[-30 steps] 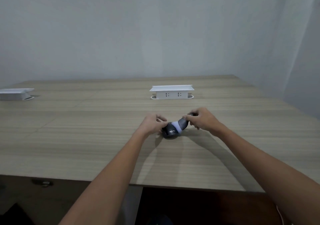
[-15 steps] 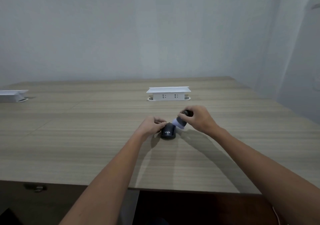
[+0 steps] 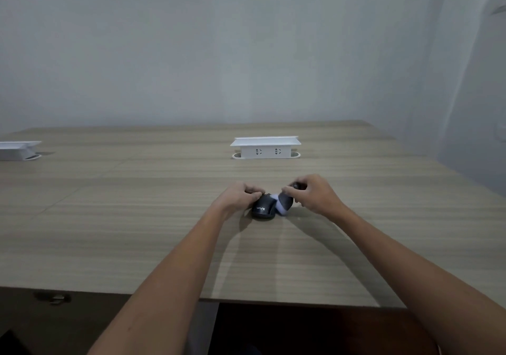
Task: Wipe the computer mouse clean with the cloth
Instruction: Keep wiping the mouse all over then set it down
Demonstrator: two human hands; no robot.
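Observation:
A black computer mouse (image 3: 263,209) with a pale logo lies on the wooden table (image 3: 137,218), near its middle. My left hand (image 3: 238,197) grips the mouse from its left side, fingers curled over its front. My right hand (image 3: 312,193) holds a bunched cloth (image 3: 284,204), dark grey with a pale lilac part, pressed against the mouse's right side. Part of the cloth is hidden inside the right fist.
A white socket box (image 3: 265,148) stands raised from the table just behind the hands. A second white box (image 3: 17,149) sits at the far left. The table's front edge (image 3: 273,301) is close to me, and a wall rises behind.
The cloth in my right hand lifted off the mouse towards the back right, then came down again against the mouse's right side. My left hand stayed on the mouse.

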